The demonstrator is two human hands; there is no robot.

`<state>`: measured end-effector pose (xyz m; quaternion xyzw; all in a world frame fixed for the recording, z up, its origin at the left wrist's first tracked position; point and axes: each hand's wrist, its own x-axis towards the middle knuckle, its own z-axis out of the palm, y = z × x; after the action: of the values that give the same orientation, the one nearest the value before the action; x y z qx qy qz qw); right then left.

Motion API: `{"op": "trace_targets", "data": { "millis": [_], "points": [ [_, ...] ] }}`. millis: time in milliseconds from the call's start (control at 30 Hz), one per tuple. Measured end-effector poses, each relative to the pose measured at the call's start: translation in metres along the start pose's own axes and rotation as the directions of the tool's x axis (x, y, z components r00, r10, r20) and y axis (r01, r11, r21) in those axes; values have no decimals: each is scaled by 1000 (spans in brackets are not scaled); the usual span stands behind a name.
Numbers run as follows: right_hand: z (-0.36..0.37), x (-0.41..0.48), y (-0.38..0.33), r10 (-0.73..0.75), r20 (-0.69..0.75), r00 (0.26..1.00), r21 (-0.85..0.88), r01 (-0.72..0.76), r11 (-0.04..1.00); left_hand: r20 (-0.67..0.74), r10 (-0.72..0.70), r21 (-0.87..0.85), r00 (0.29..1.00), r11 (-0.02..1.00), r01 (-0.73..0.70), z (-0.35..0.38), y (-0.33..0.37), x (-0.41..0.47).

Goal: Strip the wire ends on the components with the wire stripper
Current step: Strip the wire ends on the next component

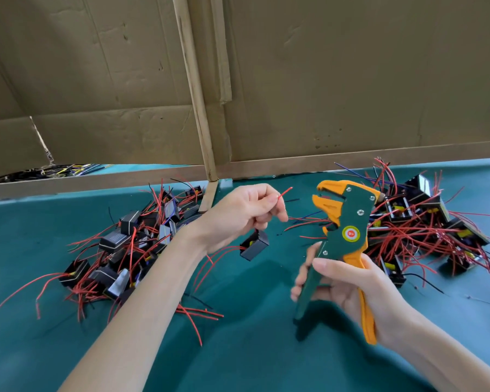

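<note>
My left hand (242, 212) pinches a red wire (284, 192) whose end sticks out to the right between thumb and forefinger. A black box component (254, 246) dangles from that wire just below the hand. My right hand (348, 284) grips the handles of a green and orange wire stripper (344, 222), held upright with its orange jaws apart and facing left. The wire end is a short gap left of the jaws, not touching them.
A pile of black components with red wires (125, 250) lies on the teal table cover (252, 349) at the left. A second pile (425, 227) lies at the right. Cardboard walls (351, 80) stand behind; a cardboard strip (198, 94) leans between them.
</note>
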<state>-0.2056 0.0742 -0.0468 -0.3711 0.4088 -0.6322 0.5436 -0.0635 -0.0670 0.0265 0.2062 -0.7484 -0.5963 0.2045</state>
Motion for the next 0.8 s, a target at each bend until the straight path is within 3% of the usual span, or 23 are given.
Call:
{"op": "trace_targets", "data": {
  "millis": [133, 267, 533, 800],
  "points": [
    [-7, 1, -6, -66, 16, 998, -3, 66, 998, -122, 76, 156, 990, 986, -57, -3, 1, 1],
    [-10, 0, -8, -39, 49, 998, -8, 40, 999, -135, 172, 272, 976, 954, -130, -2, 6, 0],
    [-7, -1, -6, 59, 157, 986, -59, -51, 997, -116, 195, 268, 974, 950, -158, 1, 14, -5],
    [-6, -1, -6, 63, 175, 983, -87, -48, 995, -78, 175, 297, 981, 944, -145, 1, 19, -8]
  ]
}}
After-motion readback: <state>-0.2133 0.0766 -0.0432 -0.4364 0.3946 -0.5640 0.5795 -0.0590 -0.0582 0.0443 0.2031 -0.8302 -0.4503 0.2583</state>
